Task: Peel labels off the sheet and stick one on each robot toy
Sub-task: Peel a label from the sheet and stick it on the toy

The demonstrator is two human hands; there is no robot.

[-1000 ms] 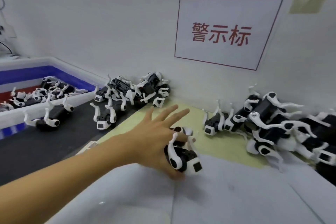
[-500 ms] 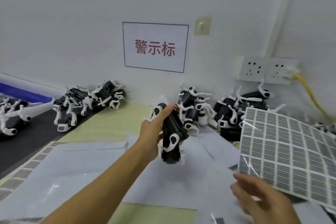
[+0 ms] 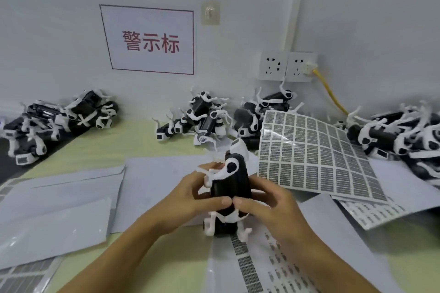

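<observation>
Pale green bench (image 3: 114, 147), white wall. Left hand (image 3: 190, 194) and right hand (image 3: 269, 206) now both clasping robot toy (image 3: 229, 181) at centre, thumbs meeting on body. Label sheet (image 3: 316, 157) dropped right, leaning on far pile (image 3: 400, 135). Sticking underway, likely.

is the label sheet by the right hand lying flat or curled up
Curled up. The label sheet's far edge lifts off the table and leans toward the toys at the wall; only its near edge rests on the papers.

A small assembly or packing workshop is indicated: piled robot toys (image 3: 59, 116) at ten o'clock, label sheets (image 3: 314, 157) at two, a printed wall sign (image 3: 150, 40) at twelve.
</observation>
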